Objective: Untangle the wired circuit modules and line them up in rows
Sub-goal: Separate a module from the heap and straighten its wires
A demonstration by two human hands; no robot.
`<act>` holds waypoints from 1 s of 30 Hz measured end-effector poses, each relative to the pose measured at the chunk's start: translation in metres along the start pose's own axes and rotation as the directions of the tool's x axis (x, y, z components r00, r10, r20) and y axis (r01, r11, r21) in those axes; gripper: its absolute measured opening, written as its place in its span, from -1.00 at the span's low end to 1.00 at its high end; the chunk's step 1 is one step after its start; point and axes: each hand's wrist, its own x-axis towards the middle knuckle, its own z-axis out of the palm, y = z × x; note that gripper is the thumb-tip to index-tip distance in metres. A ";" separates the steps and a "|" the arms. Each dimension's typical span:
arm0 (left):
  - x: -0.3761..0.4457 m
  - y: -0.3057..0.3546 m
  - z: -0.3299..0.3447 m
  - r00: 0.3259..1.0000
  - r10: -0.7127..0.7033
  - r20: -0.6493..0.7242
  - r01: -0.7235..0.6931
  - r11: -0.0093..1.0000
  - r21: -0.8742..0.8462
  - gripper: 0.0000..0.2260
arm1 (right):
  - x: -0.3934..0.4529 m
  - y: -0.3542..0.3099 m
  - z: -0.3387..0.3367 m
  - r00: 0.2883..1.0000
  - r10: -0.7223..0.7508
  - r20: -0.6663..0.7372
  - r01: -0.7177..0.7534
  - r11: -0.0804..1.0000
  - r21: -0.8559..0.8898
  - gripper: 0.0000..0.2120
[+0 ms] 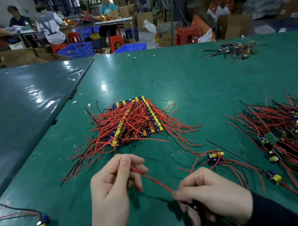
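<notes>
Green matting (188, 89) covers the bench; behind it lie a workshop floor with blue crates (76, 49), red stools (186, 35) and cardboard boxes (235, 26), and several seated people at a far table (97, 23).

Sorted stack (136, 120): modules lined up in rows at bench centre, yellow parts forming straight lines, red and black leads fanning out to both sides.

Unsorted pile (291, 133): tangled modules and leads at the right edge of the bench.

Loose modules: one (214, 157) just beyond the right hand, one (273, 176) between that hand and the pile, one (42, 224) at the near left with its leads running off the left edge.

Scrap heap (234, 50): short wire pieces at the far right, well apart from the rest.

Left hand (114, 187): fingers curled, thumb and forefinger pinching a red wire (152, 180) near its end, raised above the mat.

Right hand (209, 193): fingers curled around a dark object, apparently a module, mostly hidden in the grip. The red wire enters this hand at the fingertips.

Wire condition: stretched straight between the two hands, running diagonally from upper left to lower right. A second red lead loops from the right hand up toward the nearest loose module.

Both forearms wear dark sleeves (271, 212).
</notes>
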 end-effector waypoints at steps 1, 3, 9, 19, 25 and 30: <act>-0.001 -0.002 0.001 1.000 0.013 -0.003 -0.013 1.000 0.021 -0.76 | -0.001 0.000 0.000 1.000 0.012 -0.008 -0.012 1.000 0.001 -0.68; 0.000 -0.004 0.002 0.999 -0.010 -0.035 0.011 0.999 0.035 -0.74 | -0.002 0.000 0.002 1.000 -0.016 -0.011 0.016 1.000 0.007 -0.70; 0.005 -0.004 -0.004 0.961 -0.275 0.012 0.267 0.922 -0.282 -0.60 | -0.002 -0.001 0.003 0.961 -0.214 -0.177 0.240 0.960 0.144 -0.79; 0.002 0.001 0.002 0.362 -0.565 0.742 0.853 0.522 -0.018 -0.48 | 0.007 0.002 -0.001 0.875 -0.014 -0.484 0.347 0.715 0.607 -0.82; 0.010 0.006 -0.009 0.634 -0.494 0.594 0.772 0.448 -0.451 -0.55 | 0.006 -0.001 0.001 0.894 -0.028 -0.448 0.369 0.614 0.698 -0.94; 0.001 -0.007 0.001 0.794 -0.443 0.417 0.589 0.732 -0.344 -0.46 | 0.007 0.004 0.009 0.890 -0.077 -0.449 0.374 0.685 0.625 -0.89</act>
